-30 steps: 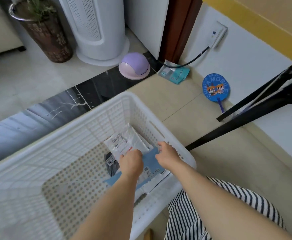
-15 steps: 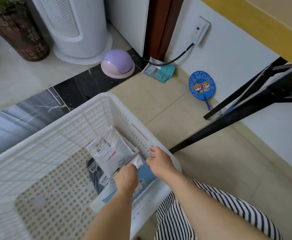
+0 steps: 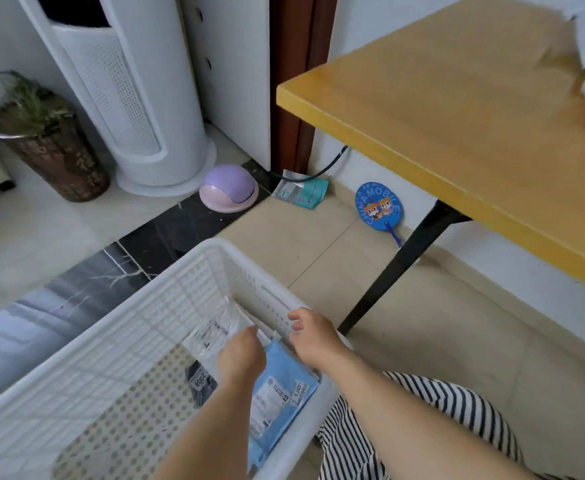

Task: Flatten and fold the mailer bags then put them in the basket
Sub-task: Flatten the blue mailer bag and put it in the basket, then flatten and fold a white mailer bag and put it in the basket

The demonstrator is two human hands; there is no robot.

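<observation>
Your white basket (image 3: 117, 344) sits on the floor at the near left, its perforated base showing. Three mailer bags lie in its near right corner. The blue mailer bag (image 3: 284, 393) lies folded flat against the near right wall, its printed label facing up. The white mailer bag (image 3: 211, 336) lies just beyond it, toward the far side, partly under your left hand. The dark mailer bag (image 3: 199, 384) sits to the left of the blue one, with a tag reading 2008; most of it is hidden by your left forearm.

Your left hand (image 3: 241, 356) is inside the basket, above the meeting edge of the blue and white bags. Its fingers curl downward away from the camera; you cannot tell from this view whether they grip anything or only touch. Your right hand (image 3: 313, 336) hovers at the basket's right rim, fingers loosely spread and holding nothing, just beside the far corner of the blue bag.

Striped fabric (image 3: 422, 427) shows at the near right, under your right forearm.

Surroundings: a yellow-topped table (image 3: 457, 116) stands at the right on a black leg (image 3: 391, 271). On the floor by the far wall lie a blue hand fan (image 3: 379, 206), a teal packet (image 3: 301, 192) and a purple domed bin (image 3: 228, 188). A white tower appliance (image 3: 128, 91) and a potted plant (image 3: 48, 140) stand at the far left.
</observation>
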